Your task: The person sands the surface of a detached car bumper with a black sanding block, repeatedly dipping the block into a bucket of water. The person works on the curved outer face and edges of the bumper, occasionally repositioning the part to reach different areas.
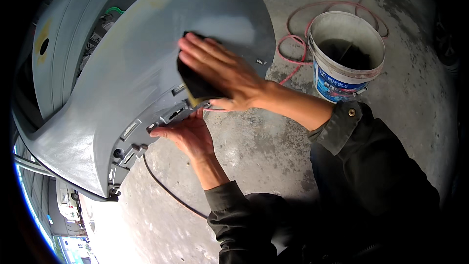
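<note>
A large grey car body panel (112, 102), apparently a bumper, fills the upper left, with slots and clips along its lower edge and pale scuffed patches. My right hand (220, 73) lies on it, fingers extended together over a black sheet (199, 90) with a yellowish edge, like sandpaper, holding it against the surface. Below, my left hand (188, 137) grips the panel's slotted lower edge, thumb on the face and fingers curled round behind, partly hidden.
Right of the panel stands a white bucket (327, 78) with dark contents, beside a coiled red hose (293, 61) on the stained concrete floor (254, 156). A second grey panel (58, 78) is behind at left. A dark hose (166, 188) crosses below. A white vehicle (66, 198) appears far lower left.
</note>
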Action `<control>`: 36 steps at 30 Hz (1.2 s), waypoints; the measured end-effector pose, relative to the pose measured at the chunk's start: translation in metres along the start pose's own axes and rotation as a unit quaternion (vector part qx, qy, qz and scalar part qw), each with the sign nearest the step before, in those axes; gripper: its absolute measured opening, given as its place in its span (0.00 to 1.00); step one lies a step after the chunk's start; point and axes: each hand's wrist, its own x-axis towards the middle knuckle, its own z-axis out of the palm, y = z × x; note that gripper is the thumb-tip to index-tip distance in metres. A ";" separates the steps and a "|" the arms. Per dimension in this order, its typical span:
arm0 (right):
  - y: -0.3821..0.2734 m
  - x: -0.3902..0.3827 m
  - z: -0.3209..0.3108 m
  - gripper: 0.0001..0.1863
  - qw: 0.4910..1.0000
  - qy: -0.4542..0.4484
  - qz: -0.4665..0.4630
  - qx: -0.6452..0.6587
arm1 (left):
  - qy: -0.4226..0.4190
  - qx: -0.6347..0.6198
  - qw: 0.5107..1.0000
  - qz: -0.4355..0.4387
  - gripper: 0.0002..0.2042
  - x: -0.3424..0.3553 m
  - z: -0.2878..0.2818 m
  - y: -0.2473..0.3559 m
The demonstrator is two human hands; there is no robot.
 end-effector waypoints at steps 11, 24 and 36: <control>-0.008 0.025 0.005 0.48 0.998 0.008 -0.041 0.052 | 0.008 0.032 0.999 0.000 0.44 0.003 0.014 -0.004; -0.029 0.061 0.028 0.49 0.994 0.060 0.003 0.087 | 0.051 0.161 0.985 0.037 0.48 -0.002 0.019 0.012; 0.006 -0.001 -0.002 0.42 0.981 0.072 0.174 0.036 | 0.060 0.121 0.990 0.051 0.46 0.004 0.030 -0.001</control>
